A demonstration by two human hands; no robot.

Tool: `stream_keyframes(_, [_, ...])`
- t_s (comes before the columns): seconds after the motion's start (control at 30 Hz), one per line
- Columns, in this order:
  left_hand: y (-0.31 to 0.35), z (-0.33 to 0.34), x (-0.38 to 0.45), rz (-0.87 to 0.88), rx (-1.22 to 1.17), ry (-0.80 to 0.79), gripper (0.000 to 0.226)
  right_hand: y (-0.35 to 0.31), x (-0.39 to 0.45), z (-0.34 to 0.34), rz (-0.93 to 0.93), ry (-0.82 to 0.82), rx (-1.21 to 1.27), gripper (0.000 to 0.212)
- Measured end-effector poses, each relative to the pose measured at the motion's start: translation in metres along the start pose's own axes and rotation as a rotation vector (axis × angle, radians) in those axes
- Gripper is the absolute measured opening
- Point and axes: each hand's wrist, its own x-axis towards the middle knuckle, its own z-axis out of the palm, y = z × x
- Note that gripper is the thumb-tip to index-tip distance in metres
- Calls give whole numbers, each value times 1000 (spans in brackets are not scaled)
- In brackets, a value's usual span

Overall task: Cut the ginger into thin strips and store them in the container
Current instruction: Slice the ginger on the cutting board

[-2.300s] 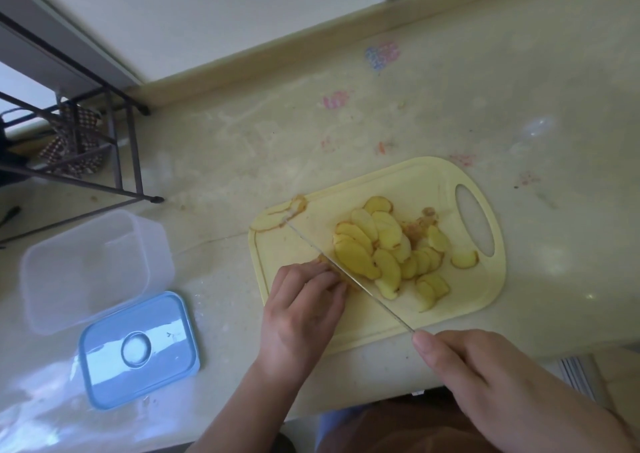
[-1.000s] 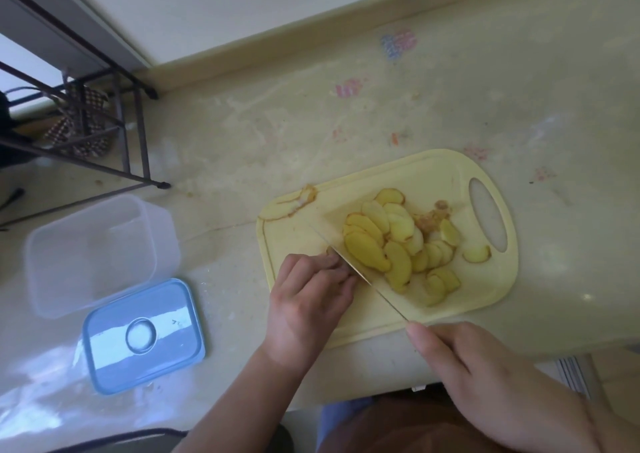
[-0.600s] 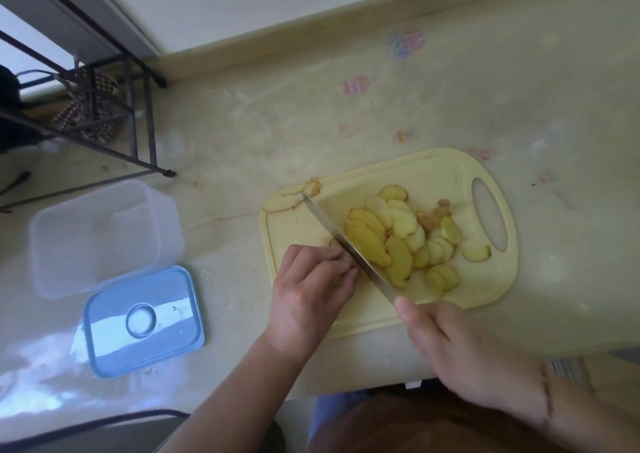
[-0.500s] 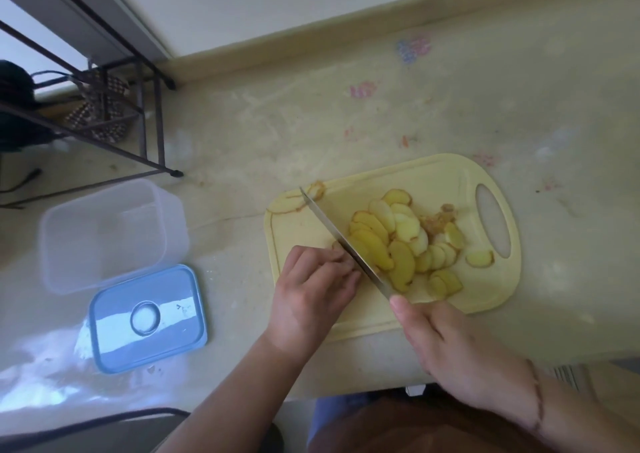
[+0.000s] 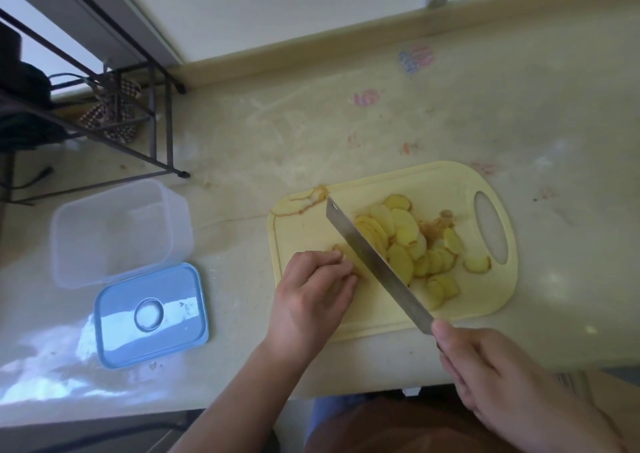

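Yellow cutting board [image 5: 485, 307] holds the ginger slices [image 5: 405, 241] at its centre. The cleaver [image 5: 375, 262], gripped by the right hand [image 5: 491, 380], has lifted and tilted since a moment ago, so another cut's coming. Left hand [image 5: 311, 296] curls onto the ginger piece [image 5: 346, 255]. Container [image 5: 117, 231] at 9 o'clock holds no ginger yet.

Pale yellow ginger slices [image 5: 408, 244] heaped overlapping mid-board, one slice [image 5: 477, 264] set apart at 3 o'clock, clear container [image 5: 117, 231] left open and upright, well away at 9 o'clock.
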Motion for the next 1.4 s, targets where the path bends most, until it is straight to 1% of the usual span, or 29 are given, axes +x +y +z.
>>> stream_keyframes(0.03, [2,0,1,-11,10,3,12,-2,-3,-1,1,4,-8,76])
stream_keyframes(0.13, [3,2,1,-41,39,9,10,-7,-9,-2,-3,0,-35,67])
stream_keyframes(0.27, [4,1,0,-72,66,17,16,-2,-8,-1,-48,24,-87,87])
stream_keyframes(0.37, [2,2,0,-84,60,21,15,2,-5,0,-63,34,-95,95])
stream_keyframes(0.43, [2,2,0,-92,49,26,13,5,-4,2,-77,36,-108,96])
stream_keyframes(0.63, [2,1,0,-34,29,40,16,6,-2,7,-76,32,-97,86])
stream_keyframes(0.8, [3,3,1,-14,36,65,22,0,7,15,-133,53,-107,79])
stream_keyframes(0.93, [0,1,1,2,40,59,27,5,-2,15,-81,52,-102,80])
stream_keyframes(1.03, [-3,2,0,10,47,55,19,-1,1,13,-68,31,-84,76])
stream_keyframes(1.13, [-7,5,0,20,44,40,15,-13,17,16,-115,29,-75,67])
stream_keyframes(1.17, [-8,4,0,24,49,39,15,-13,20,16,-128,33,-77,68])
stream_keyframes(1.23, [-9,3,-1,23,44,41,16,-4,14,16,-129,45,-81,78])
stream_keyframes(1.33, [-9,4,-2,14,24,60,18,11,0,12,-58,35,-107,93])
stream_keyframes(1.37, [-9,5,-2,13,23,61,17,11,2,13,-61,26,-119,94])
stream_keyframes(1.4, [-9,6,-2,17,25,60,17,7,7,14,-79,21,-121,90])
